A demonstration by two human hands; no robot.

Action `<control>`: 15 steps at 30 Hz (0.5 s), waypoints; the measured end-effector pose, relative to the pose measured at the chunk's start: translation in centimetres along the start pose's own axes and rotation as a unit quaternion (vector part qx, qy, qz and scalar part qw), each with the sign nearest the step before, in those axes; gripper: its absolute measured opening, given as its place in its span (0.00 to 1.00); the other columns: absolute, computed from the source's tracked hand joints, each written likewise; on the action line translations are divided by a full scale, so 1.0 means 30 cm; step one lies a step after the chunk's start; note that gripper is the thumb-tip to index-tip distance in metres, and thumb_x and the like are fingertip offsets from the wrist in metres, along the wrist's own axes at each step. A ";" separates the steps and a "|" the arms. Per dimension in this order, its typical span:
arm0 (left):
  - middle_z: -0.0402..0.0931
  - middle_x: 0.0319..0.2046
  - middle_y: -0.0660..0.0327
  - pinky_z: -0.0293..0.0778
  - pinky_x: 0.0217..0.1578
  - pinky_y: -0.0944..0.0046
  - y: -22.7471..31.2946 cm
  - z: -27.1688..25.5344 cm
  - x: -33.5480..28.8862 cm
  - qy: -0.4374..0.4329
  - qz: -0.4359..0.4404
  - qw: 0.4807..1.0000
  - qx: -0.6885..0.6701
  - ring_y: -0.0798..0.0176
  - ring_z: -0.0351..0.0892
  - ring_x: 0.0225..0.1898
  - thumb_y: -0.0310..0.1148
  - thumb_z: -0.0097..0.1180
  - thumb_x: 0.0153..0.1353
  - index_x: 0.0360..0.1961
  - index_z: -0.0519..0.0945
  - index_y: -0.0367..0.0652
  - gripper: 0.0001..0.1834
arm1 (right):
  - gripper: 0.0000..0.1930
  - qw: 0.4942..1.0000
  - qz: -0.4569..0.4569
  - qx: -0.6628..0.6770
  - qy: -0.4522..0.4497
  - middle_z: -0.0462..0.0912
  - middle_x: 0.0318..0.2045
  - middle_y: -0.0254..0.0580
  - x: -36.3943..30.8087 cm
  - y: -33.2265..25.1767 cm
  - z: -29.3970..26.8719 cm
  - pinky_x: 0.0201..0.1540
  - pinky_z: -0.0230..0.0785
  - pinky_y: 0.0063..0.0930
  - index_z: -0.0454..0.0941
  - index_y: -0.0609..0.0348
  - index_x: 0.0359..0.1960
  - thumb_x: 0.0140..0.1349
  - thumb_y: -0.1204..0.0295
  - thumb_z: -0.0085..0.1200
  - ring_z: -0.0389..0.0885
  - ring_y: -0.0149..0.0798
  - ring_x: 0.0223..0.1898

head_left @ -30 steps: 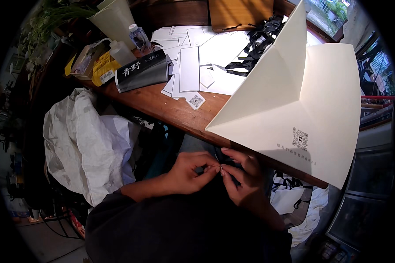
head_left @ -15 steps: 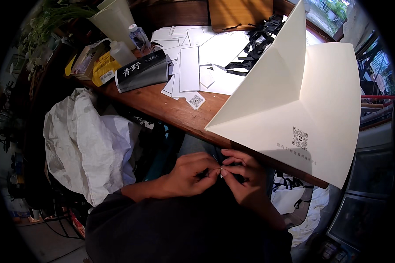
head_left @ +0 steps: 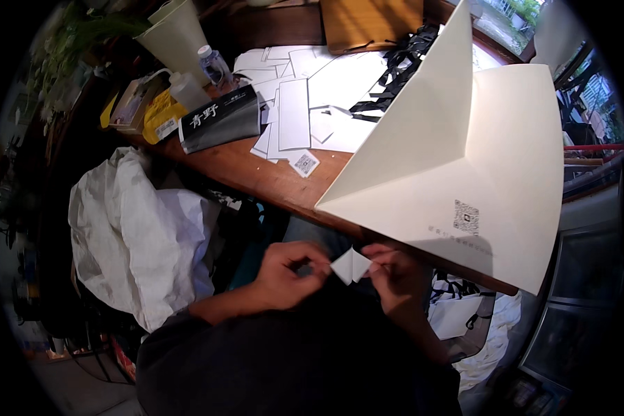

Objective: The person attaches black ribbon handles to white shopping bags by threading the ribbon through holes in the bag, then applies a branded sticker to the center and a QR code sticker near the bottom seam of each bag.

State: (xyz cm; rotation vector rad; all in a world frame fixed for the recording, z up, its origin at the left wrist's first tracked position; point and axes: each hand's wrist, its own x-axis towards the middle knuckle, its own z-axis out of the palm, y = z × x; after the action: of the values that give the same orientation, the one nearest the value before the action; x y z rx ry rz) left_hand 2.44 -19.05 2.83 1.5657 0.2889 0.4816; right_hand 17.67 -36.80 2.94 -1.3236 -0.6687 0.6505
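Between my two hands, in front of my lap, is a small white folded piece of paper (head_left: 351, 266) with a crease down its middle. My left hand (head_left: 291, 272) pinches its left corner between thumb and fingers. On the other side, the fingertips of my right hand (head_left: 393, 276) close on the right corner. A large cream card (head_left: 513, 173), folded so one panel stands up, lies on the table just beyond my right hand. It carries a printed square code near its front edge.
The wooden table (head_left: 236, 173) bears white paper pieces (head_left: 293, 114), black ribbons (head_left: 399, 73), a black-and-grey pouch (head_left: 222, 121), a clear bottle (head_left: 215, 67), a white squeeze bottle (head_left: 186, 90) and a yellow packet (head_left: 161, 119). A white sack (head_left: 135, 243) stands left. The card overhangs the table's right end.
My hands have moved apart, and the small paper that was mostly hidden between my fingertips now shows opened out along its crease. The view has shifted slightly.
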 end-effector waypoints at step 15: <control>0.84 0.36 0.53 0.81 0.28 0.67 0.417 0.081 0.198 -0.105 0.501 0.830 0.221 0.59 0.85 0.32 0.21 0.70 0.54 0.38 0.88 0.34 0.09 | 0.09 0.801 -0.472 -0.364 -0.046 0.89 0.43 0.55 -0.067 -0.430 -0.124 0.30 0.84 0.25 0.84 0.65 0.35 0.56 0.79 0.71 0.91 0.42 0.35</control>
State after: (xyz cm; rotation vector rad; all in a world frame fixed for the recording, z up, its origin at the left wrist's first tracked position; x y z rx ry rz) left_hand 7.42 -19.18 15.97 2.1465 -0.7009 1.0931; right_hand 19.78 -42.40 15.13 -1.4039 -1.6166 -0.4285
